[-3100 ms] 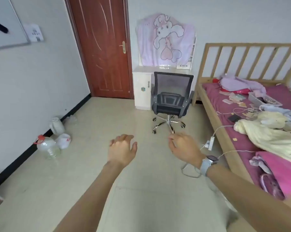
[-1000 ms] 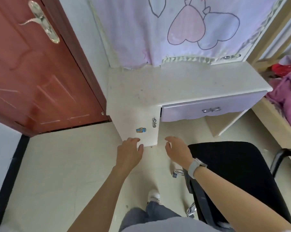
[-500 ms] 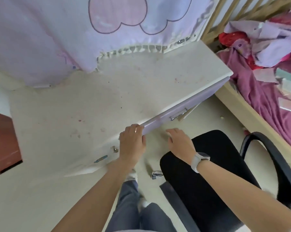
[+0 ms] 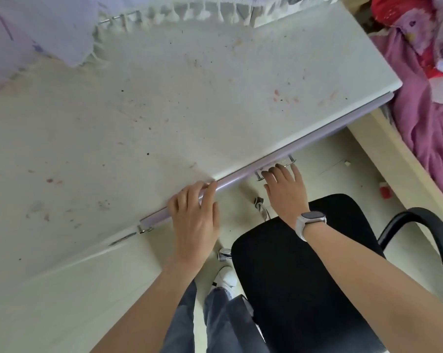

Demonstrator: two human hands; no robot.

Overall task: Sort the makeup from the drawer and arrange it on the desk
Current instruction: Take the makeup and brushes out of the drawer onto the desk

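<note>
Worktop: the white worktop [image 4: 189,103] filled most of the head view, its surface speckled and stained, with nothing standing on the visible part.
Drawer: the lilac drawer [image 4: 304,146] sat under the front edge of the worktop, only its narrow front strip showing; whether it was slightly out or fully closed could not be told.
Drawer handle: a small metal handle [image 4: 276,168] stuck out from the drawer front, partly covered by fingers.
Makeup: none showed; the inside of the drawer was hidden.
Left hand: the left hand [image 4: 196,220] lay over the front edge where worktop and drawer front met, fingers curled on top of the lilac strip and thumb alongside.
Right hand: the right hand [image 4: 285,189], a pale watch [image 4: 310,220] on its wrist, reached up to the handle with fingers curled at the metal bar; how firmly they gripped it could not be told.
Chair: a black office chair [image 4: 304,289] stood just below the right forearm, its armrest off to the right.
Cloth: a lilac frilled cloth [image 4: 37,34] hung over the back of the worktop.
Bed: a bed with pink and purple bedding [image 4: 424,110] lay beside the worktop's right end.
Legs: blue jeans and a white shoe [image 4: 225,277] showed on the pale floor between the arms.
</note>
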